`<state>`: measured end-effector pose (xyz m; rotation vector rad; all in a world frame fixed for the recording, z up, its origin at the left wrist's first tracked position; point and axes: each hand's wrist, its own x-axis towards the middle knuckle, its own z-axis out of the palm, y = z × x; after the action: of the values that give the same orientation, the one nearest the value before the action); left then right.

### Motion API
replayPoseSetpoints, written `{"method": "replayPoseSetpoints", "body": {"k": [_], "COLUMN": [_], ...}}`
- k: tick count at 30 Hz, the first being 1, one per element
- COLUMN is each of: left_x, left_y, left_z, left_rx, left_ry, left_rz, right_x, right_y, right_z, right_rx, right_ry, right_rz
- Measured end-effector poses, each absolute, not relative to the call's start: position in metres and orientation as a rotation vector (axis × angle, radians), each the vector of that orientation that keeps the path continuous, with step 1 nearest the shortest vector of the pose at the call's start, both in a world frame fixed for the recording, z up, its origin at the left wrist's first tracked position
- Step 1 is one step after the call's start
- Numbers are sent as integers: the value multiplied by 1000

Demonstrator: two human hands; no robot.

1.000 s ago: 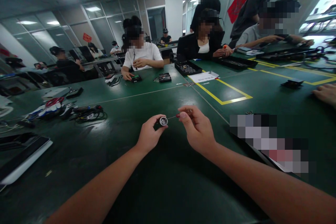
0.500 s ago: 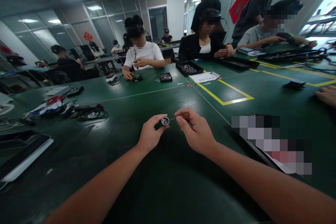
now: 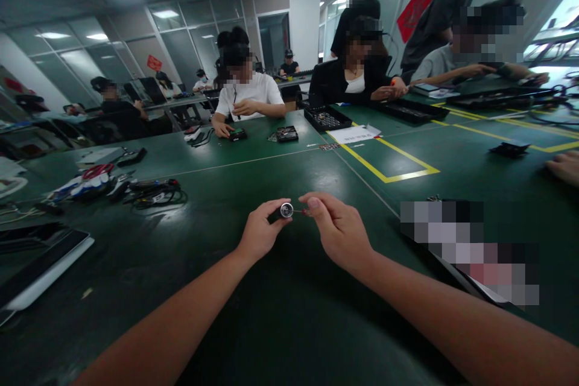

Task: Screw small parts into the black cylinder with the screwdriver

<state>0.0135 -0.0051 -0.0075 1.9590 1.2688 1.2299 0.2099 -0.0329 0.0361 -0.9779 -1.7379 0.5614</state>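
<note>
Green table (image 3: 280, 325): left hand (image 3: 259, 234) grips small round part (image 3: 285, 210), right hand (image 3: 338, 230) pinches thin screwdriver (image 3: 302, 211) w/ tip at it.

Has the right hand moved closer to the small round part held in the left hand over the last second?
Yes. The right hand has closed in toward the small round part pinched by the left hand; less thin rod shows between them, while the yellow floor-tape corner only drifts slightly.
</note>
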Motion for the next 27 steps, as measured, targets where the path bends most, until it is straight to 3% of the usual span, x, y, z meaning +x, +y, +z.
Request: {"method": "replayPoseSetpoints", "body": {"k": [27], "left_x": [11], "left_y": [-5], "left_z": [-7], "left_rx": [1991], "left_ry": [1324], "left_rz": [1234], "right_x": [212], "right_y": [-16], "right_z": [27], "right_rx": [-1049], "right_ry": [-1568], "right_rz": [561]}}
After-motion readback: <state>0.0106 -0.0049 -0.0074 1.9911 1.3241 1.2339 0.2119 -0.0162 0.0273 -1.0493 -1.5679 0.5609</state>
